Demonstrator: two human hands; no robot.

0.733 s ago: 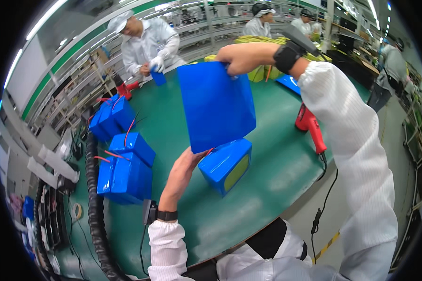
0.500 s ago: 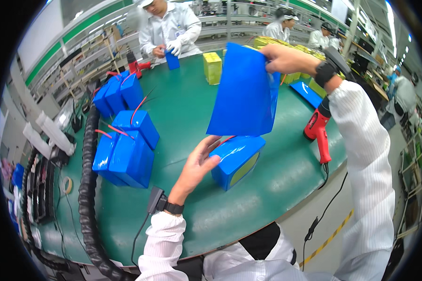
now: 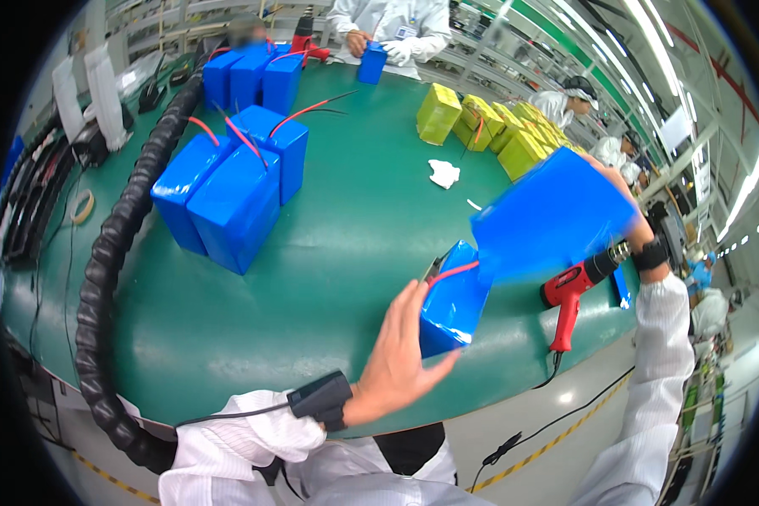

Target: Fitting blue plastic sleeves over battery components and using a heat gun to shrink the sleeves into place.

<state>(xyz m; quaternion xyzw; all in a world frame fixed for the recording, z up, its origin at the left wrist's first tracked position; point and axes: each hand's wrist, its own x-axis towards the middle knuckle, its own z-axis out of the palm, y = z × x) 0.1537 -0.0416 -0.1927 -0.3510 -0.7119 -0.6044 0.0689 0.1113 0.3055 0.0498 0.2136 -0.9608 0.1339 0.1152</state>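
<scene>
My left hand (image 3: 401, 363) lies against the near left side of a blue-wrapped battery pack (image 3: 454, 316), with its fingers along one side and the thumb at the lower corner. A red wire comes out at the pack's top, where a dark end shows. In my right hand (image 3: 620, 190) is a flat blue heat-shrink sleeve (image 3: 548, 215), gripped at its far right edge and blurred by motion. The sleeve's lower left corner overlaps the pack's top in view; whether they touch I cannot tell. A red heat gun (image 3: 569, 299) lies just right of the pack, below the sleeve.
Several blue packs with red wires (image 3: 236, 198) stand at the left, beside a thick black hose (image 3: 110, 253). Yellow-green battery blocks (image 3: 438, 114) and a white scrap (image 3: 444, 174) lie farther back. Across the green table (image 3: 354, 228), a co-worker (image 3: 396, 34) holds a small blue pack.
The sleeve has moved right and down with my right hand and tilted over. My left hand has come onto the pack, which now sits turned. The whole view has shifted.
</scene>
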